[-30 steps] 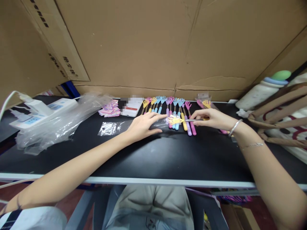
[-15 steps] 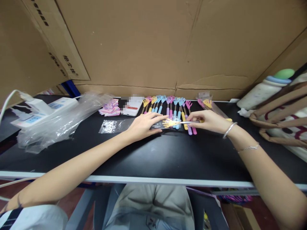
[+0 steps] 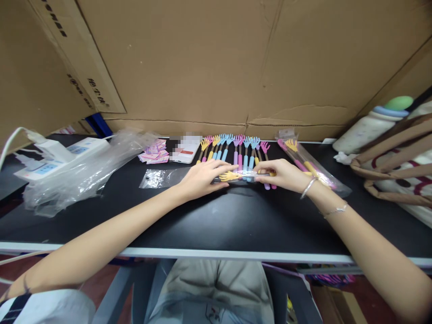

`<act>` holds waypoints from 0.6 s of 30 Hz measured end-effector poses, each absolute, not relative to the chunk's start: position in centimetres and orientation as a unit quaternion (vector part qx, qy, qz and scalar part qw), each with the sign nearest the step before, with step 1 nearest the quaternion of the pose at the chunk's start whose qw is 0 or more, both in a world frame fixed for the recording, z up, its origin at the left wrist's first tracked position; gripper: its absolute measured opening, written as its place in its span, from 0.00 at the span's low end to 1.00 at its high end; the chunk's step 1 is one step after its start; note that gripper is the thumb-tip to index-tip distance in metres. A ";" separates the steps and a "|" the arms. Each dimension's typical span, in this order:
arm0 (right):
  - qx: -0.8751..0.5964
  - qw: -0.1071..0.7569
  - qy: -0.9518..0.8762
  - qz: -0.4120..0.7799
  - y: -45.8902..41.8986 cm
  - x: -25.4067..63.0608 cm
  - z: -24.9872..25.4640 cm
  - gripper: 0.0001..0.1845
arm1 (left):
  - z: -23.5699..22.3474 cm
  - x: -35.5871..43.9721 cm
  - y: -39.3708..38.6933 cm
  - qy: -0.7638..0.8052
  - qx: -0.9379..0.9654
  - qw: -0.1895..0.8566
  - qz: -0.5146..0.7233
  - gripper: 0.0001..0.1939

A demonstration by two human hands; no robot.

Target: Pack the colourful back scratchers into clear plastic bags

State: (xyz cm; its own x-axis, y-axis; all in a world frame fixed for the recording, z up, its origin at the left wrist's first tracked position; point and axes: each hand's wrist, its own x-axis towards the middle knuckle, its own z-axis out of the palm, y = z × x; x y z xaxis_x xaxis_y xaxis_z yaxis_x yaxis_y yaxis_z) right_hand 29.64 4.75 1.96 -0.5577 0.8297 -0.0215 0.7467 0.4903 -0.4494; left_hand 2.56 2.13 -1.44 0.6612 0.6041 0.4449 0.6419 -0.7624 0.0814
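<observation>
A yellow hand-shaped back scratcher (image 3: 229,176) with a metal rod lies sideways, its claw inside a long clear plastic bag (image 3: 172,177). My right hand (image 3: 281,174) is closed around its handle, pinching it between thumb and fingers. At the bag's open end, my left hand (image 3: 199,179) grips the film, thumb below and fingers above, close to the claw. Behind both hands lies a row of back scratchers (image 3: 238,155) in pink, blue, yellow and purple, handles toward me; my hands cover some of the handles.
Right of the row lies a clear bag (image 3: 332,183) with back scratchers inside. To the left are pink cards (image 3: 155,153), a white box-like item (image 3: 187,150), loose plastic film (image 3: 84,180) and a power strip (image 3: 89,145). A bottle (image 3: 367,128) and fabric bag (image 3: 405,171) stand right.
My right hand has moved left, sliding the yellow back scratcher's claw deeper into the plastic bag. My left hand has stayed nearly still on the bag.
</observation>
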 end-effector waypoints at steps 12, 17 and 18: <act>-0.483 0.124 -0.862 0.089 3.6 27.4 1.1 0.12 | -1.8 2.6 2.3 -0.322 -0.916 0.074 -0.228 0.21; -0.455 0.139 -0.874 0.097 3.5 27.1 0.4 0.12 | -1.7 2.7 2.2 -0.320 -0.920 0.064 -0.219 0.19; -0.445 0.144 -0.877 0.109 3.6 27.1 0.4 0.13 | -1.7 2.7 2.2 -0.320 -0.920 0.055 -0.218 0.18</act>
